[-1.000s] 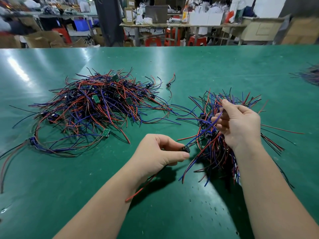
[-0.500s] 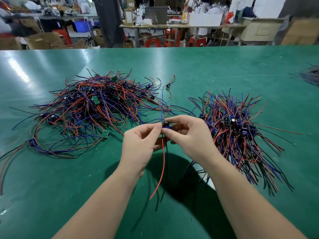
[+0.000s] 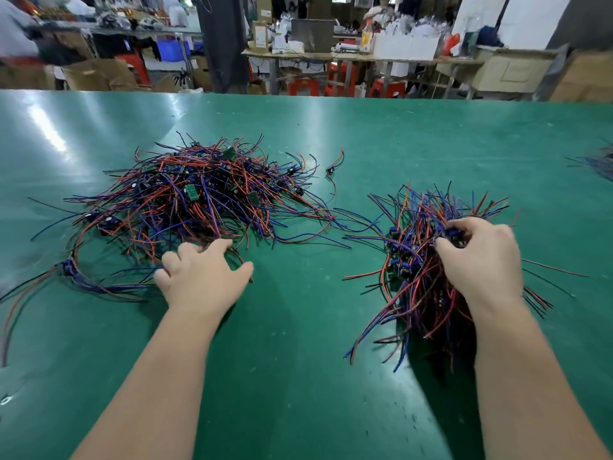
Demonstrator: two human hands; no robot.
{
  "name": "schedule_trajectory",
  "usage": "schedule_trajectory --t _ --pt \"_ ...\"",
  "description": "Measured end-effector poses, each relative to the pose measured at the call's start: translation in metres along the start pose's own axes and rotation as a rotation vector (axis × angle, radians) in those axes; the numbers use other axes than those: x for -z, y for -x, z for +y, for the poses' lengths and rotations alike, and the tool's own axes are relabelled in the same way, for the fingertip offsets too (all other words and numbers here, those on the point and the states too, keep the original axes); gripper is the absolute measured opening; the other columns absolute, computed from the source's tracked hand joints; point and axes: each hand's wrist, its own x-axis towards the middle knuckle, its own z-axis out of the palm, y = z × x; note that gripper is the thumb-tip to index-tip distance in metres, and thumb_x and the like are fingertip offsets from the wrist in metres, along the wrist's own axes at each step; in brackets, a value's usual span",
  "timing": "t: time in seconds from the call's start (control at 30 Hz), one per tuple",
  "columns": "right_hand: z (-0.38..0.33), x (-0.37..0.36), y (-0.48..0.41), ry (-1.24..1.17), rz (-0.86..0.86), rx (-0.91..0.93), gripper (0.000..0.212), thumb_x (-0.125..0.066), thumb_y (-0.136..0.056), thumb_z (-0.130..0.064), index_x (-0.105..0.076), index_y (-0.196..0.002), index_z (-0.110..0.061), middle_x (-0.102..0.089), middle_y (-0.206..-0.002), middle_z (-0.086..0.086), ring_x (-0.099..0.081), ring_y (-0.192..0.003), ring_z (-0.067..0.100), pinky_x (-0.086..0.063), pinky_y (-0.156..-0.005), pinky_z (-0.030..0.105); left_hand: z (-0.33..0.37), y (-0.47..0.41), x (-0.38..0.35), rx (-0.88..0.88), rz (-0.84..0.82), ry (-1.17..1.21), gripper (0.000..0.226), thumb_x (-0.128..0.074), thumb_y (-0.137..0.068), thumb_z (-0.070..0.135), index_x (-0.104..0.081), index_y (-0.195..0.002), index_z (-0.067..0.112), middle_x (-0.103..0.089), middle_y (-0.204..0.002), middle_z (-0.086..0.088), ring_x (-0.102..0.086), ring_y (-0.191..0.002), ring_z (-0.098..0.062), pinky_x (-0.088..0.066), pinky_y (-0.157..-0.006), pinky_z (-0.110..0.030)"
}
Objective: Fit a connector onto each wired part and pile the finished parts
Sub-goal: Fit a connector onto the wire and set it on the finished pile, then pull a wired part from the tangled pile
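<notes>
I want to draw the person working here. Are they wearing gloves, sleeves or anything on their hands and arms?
No gloves. The left hand and right hand are bare, and the left forearm and right forearm are bare right to the picture's edge, so no sleeves show. I see no watch, bracelet or ring on the sides facing the camera.

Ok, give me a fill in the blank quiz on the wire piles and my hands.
By size, the left tangled pile of red, blue and black wired parts is the ____ of the two; the left hand touches its near edge.
The right hand grips a small dark part on the other pile, which lies to the first one's ____.
Both piles lie on a flat ____ tabletop.
Missing words: larger, right, green.
</notes>
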Motion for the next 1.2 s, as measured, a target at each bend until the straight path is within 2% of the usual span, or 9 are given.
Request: schedule_trajectory --t 0.33,0.43,0.63,0.77,0.83,0.9,1.0,1.1,1.2 --pt "-0.01 -0.001 0.008 -0.036 -0.01 0.113 0.033 -0.066 -0.081 -0.023 -0.07 -0.113 -0.02 -0.07 -0.111 0.005 -0.06 -0.107 0.029 -0.047 -0.094 0.038 0.005 -0.001 -0.004 -0.037 0.09 0.156 0.03 -0.055 -0.083 0.047 -0.063 -0.112 0.041 -0.056 -0.108 -0.002 -0.04 -0.11 -0.031 -0.022 -0.085 -0.04" --pt "-0.013 -0.004 0.009 -0.094 0.009 0.116 0.031 -0.067 -0.083 -0.021 -0.07 -0.113 -0.016 -0.071 -0.109 0.007 -0.062 -0.105 0.027 -0.045 -0.092 0.032 0.005 0.0 -0.003 -0.072 0.161 0.227 0.022 -0.054 -0.087 0.042 -0.065 -0.105 0.041 -0.056 -0.097 0.003 -0.041 -0.102 -0.028 -0.017 -0.079 -0.038" --pt "-0.008 -0.005 0.005 -0.014 0.082 0.085 0.044 -0.064 -0.087 -0.027 -0.059 -0.128 -0.013 -0.055 -0.123 0.017 -0.051 -0.112 0.036 -0.039 -0.096 0.041 0.015 0.009 0.004 -0.209 0.352 0.492 0.015 -0.055 -0.092 0.037 -0.068 -0.096 0.043 -0.06 -0.093 0.007 -0.035 -0.09 -0.018 -0.015 -0.074 -0.032" --pt "-0.023 -0.004 0.014 -0.323 0.189 0.244 0.025 -0.062 -0.087 -0.014 -0.069 -0.111 -0.013 -0.064 -0.101 0.01 -0.06 -0.09 0.024 -0.044 -0.088 0.03 0.027 0.026 0.008 -0.396 0.509 0.609 0.019 -0.061 -0.092 0.03 -0.068 -0.104 0.042 -0.059 -0.094 0.012 -0.047 -0.09 -0.016 -0.015 -0.072 -0.028" --pt "-0.036 -0.005 0.025 -0.581 0.026 0.261 0.019 -0.06 -0.086 -0.007 -0.071 -0.093 -0.02 -0.07 -0.083 0.003 -0.063 -0.072 0.014 -0.051 -0.071 0.028 0.034 0.036 0.008 -0.528 0.586 0.653 0.022 -0.061 -0.091 0.027 -0.067 -0.109 0.039 -0.062 -0.095 0.013 -0.052 -0.089 -0.016 -0.022 -0.076 -0.031" --pt "-0.048 -0.007 0.037 -0.786 -0.279 0.251 0.023 -0.06 -0.087 -0.002 -0.07 -0.085 -0.022 -0.071 -0.074 0.003 -0.062 -0.061 0.009 -0.049 -0.058 0.021 0.04 0.046 0.007 -0.671 0.595 0.759 0.032 -0.061 -0.09 0.027 -0.059 -0.121 0.036 -0.062 -0.099 0.014 -0.057 -0.09 -0.013 -0.032 -0.084 -0.034" --pt "-0.055 -0.011 0.05 -0.862 -0.663 0.308 0.013 -0.063 -0.089 -0.013 -0.072 -0.087 -0.022 -0.073 -0.077 0.003 -0.063 -0.064 0.009 -0.046 -0.056 0.018 0.047 0.057 0.003 -0.846 0.422 0.966 0.05 -0.063 -0.089 0.027 -0.043 -0.134 0.033 -0.058 -0.101 0.016 -0.059 -0.093 -0.006 -0.045 -0.091 -0.034" --pt "-0.058 -0.015 0.055 -1.006 -0.807 0.258 0.017 -0.062 -0.083 -0.03 -0.076 -0.088 -0.022 -0.074 -0.087 0.002 -0.061 -0.073 0.011 -0.044 -0.06 0.021 0.051 0.063 -0.001 -0.941 0.313 1.003 0.059 -0.069 -0.085 0.019 -0.041 -0.136 0.027 -0.058 -0.105 0.021 -0.057 -0.093 0.005 -0.043 -0.087 -0.013" --pt "-0.061 -0.017 0.059 -1.121 -0.88 0.179 0.019 -0.067 -0.08 -0.028 -0.077 -0.092 -0.017 -0.072 -0.094 0.009 -0.058 -0.082 0.019 -0.041 -0.063 0.027 0.05 0.064 -0.003 -0.951 0.269 0.992 0.065 -0.072 -0.08 0.015 -0.042 -0.136 0.03 -0.058 -0.107 0.026 -0.058 -0.097 0.006 -0.041 -0.088 -0.011"
